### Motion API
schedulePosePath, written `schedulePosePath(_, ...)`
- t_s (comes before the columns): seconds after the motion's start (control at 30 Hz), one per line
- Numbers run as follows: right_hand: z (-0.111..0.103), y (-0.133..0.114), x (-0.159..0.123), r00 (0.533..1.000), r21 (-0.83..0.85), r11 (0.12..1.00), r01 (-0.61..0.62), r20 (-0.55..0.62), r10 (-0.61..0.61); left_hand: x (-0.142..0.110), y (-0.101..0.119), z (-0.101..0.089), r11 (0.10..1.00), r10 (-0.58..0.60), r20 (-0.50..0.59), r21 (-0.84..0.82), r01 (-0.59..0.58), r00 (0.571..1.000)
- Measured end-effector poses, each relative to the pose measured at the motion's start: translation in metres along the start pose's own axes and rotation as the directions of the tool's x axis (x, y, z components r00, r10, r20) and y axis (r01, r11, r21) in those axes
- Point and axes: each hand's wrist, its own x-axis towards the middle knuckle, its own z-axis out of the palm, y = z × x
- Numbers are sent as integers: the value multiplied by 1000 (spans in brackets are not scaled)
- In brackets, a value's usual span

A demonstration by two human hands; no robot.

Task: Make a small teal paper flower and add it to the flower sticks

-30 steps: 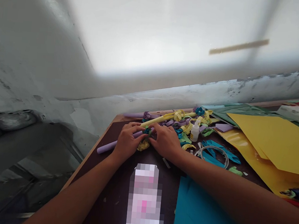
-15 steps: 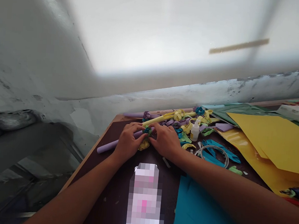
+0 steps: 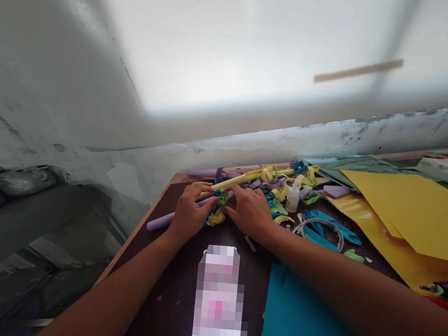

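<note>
A crumpled green and blue paper flower (image 3: 224,197) sits between my two hands, on a purple paper tube (image 3: 160,221) that lies on the dark table. My left hand (image 3: 192,211) curls over the tube, its thumb and index fingertip at the flower's blue side. From the other side, the thumb and index finger of my right hand (image 3: 252,211) close around the green part. Just below the fingertips is a yellow paper flower (image 3: 216,218). Behind my hands runs a yellow paper tube (image 3: 236,179). My palms hide part of the purple tube.
A white glue bottle (image 3: 292,197) stands among paper curls right of my hands. Farther right lie a tape ring (image 3: 322,235) and yellow sheets (image 3: 408,210). Blue paper (image 3: 297,321) lies under my right forearm. A blurred-out phone-shaped object (image 3: 220,298) is in front.
My left thumb and index finger have spread a little, and more of the green and blue flower shows between my hands. My right hand stays nearly where it was.
</note>
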Motion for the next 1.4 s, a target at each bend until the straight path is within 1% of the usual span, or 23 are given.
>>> schedulePosePath(0.13,1,0,0,1000,-2,1000,9,2,-9,0,4,3,999,44,32,21,-44,999)
schedulePosePath(0.4,1,0,0,999,-16,999,41,-3,-41,-2,-2,6,991,44,53,121,-50,998)
schedulePosePath(0.63,-6,-4,-1,994,-41,993,112,-5,-112,-3,-5,8,980,57,70,184,-69,996)
schedulePosePath(0.97,-4,-5,-3,988,-43,987,154,3,-154,-4,-8,7,963,57,83,259,-77,995)
schedulePosePath(1.17,-4,-5,-3,987,-20,987,158,-6,-158,-4,-7,6,966,49,80,250,-68,996)
schedulePosePath(1.4,-7,-5,-3,987,-36,986,162,-13,-163,0,-15,7,990,44,8,130,-45,999)
